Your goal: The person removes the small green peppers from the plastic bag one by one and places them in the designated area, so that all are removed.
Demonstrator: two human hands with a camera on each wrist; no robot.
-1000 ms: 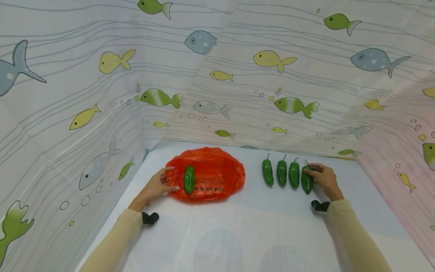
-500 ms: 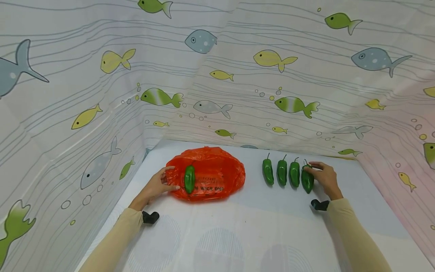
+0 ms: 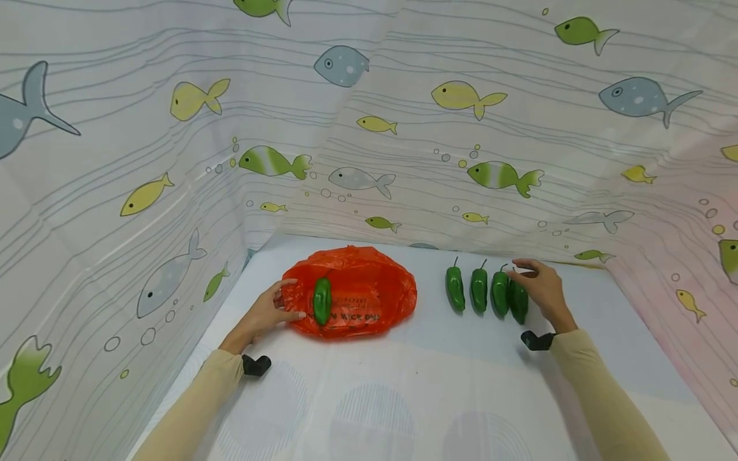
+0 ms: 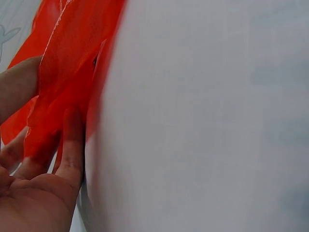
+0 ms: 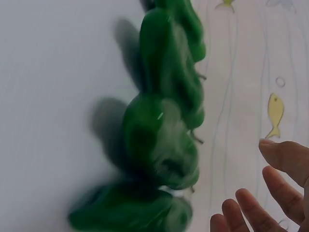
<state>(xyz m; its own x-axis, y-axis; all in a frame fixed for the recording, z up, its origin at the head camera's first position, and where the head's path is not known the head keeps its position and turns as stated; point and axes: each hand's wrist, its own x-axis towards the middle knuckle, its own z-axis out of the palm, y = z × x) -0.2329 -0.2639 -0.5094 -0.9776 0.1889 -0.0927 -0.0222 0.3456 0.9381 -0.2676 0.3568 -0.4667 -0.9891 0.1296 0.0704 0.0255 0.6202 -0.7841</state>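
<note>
A red plastic bag (image 3: 398, 294) lies on the table at left in the head view, with one green pepper (image 3: 322, 301) on it. My left hand (image 3: 266, 314) is at the bag's left edge, thumb and fingers spread apart; in the left wrist view, red film partly covers its fingers (image 4: 72, 150). To the right, several green peppers (image 3: 478, 291) stand in a row, stems toward the back wall. My right hand (image 3: 543, 288) is beside and over the top of the rightmost pepper (image 3: 519, 303), which leans against its neighbour. In the right wrist view its fingers (image 5: 256, 210) are apart and hold nothing.
A white table (image 3: 380, 371) carries everything. Fish-patterned sheeting (image 3: 426, 147) rises behind it and on both sides. Black wrist mounts (image 3: 256, 365) sit at both sleeve cuffs.
The right hand has moved left and slightly back. The rightmost pepper has shifted left against its neighbour, and the fingers have come off it. The left hand, bag and its pepper stay in place.
</note>
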